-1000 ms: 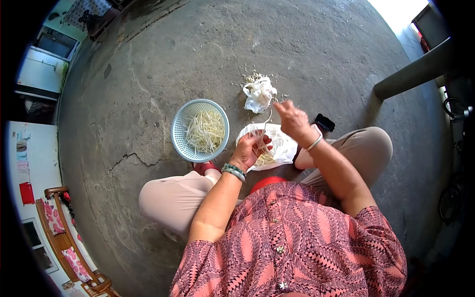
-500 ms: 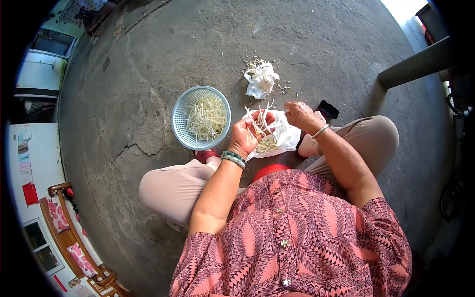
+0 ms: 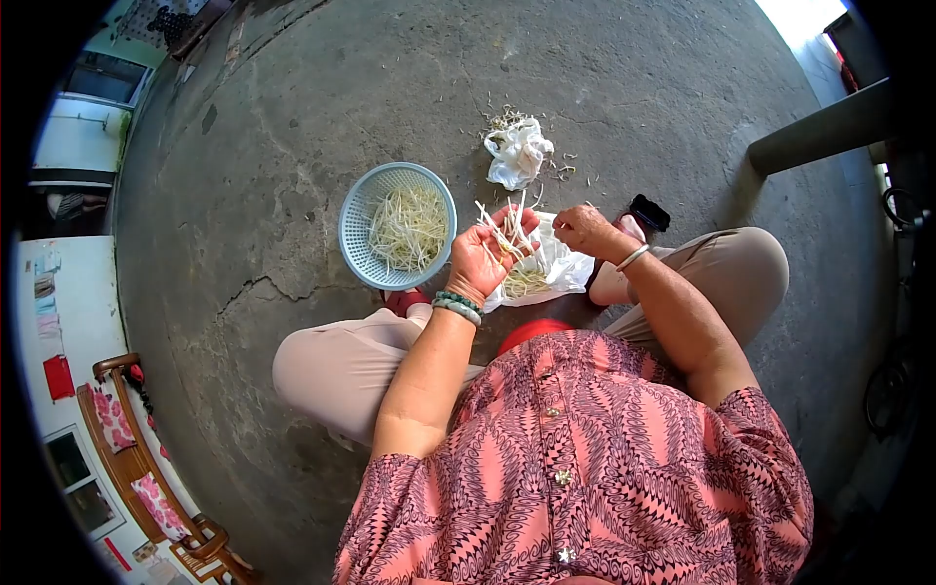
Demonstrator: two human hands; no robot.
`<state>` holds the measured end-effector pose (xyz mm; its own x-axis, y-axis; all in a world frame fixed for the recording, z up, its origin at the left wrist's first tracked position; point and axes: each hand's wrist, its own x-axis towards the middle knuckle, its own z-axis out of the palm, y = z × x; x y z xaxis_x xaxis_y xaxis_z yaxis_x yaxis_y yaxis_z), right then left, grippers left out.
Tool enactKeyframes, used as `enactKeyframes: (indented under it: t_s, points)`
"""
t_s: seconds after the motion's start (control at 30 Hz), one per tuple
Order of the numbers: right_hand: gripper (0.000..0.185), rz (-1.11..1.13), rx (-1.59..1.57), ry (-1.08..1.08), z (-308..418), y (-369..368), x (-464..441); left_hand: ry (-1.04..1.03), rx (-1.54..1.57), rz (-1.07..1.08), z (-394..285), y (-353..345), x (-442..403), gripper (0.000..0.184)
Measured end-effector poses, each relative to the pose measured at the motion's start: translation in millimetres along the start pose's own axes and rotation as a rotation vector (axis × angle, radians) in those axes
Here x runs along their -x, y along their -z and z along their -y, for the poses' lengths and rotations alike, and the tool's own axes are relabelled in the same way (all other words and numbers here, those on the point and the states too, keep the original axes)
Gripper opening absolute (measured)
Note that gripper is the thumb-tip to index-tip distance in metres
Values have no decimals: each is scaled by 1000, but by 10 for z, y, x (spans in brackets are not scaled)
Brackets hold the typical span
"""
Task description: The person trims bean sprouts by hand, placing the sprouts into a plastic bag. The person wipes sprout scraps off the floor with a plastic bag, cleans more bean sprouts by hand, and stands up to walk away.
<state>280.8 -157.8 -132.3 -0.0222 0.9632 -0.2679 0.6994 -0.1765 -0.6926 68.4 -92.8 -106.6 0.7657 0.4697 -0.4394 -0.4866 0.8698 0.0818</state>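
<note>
Several bean sprouts (image 3: 511, 234) lie across the fingers of my left hand (image 3: 474, 265), palm up and curled loosely round them. A little to its right is my right hand (image 3: 587, 231), fingers pinched together; anything between the fingertips is too small to make out. Below both hands a white plastic bag (image 3: 570, 265) lies spread on the ground, with more sprouts (image 3: 526, 283) in it. Left of my left hand stands a light blue plastic colander (image 3: 348, 234) holding a heap of sprouts (image 3: 408, 229).
Ahead, a crumpled white bag (image 3: 519, 154) lies beside scattered sprout scraps (image 3: 507, 119) on the concrete floor (image 3: 322, 88). A black object (image 3: 648, 213) rests by my right foot. A grey post (image 3: 819, 127) stands at right, a wooden bench (image 3: 127, 448) at far left.
My right hand has moved slightly left, nearer the sprouts in my left hand. The left hand has shifted a little, and its sprouts lie at a different angle.
</note>
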Motion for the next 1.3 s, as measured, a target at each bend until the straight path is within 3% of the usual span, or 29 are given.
enactKeyframes:
  t_s: [0.17, 0.57, 0.7, 0.83, 1.3]
  points:
    - [22, 55, -30, 53, -3, -21, 2, -49, -77, 35, -26, 33, -12, 47]
    - [29, 382, -512, -182, 195, -4, 105, -173, -22, 23, -161, 29, -12, 44]
    - [32, 374, -451, -143, 183, -64, 86, -222, -3, -75, -222, -64, 21, 47]
    - [33, 332, -372, -79, 55, -122, 70, -190, 55, 27, -319, 48, 32, 45]
    - [29, 284, -303, 33, -30, -263, -3, -375, 18, 4, -648, 241, 177, 40]
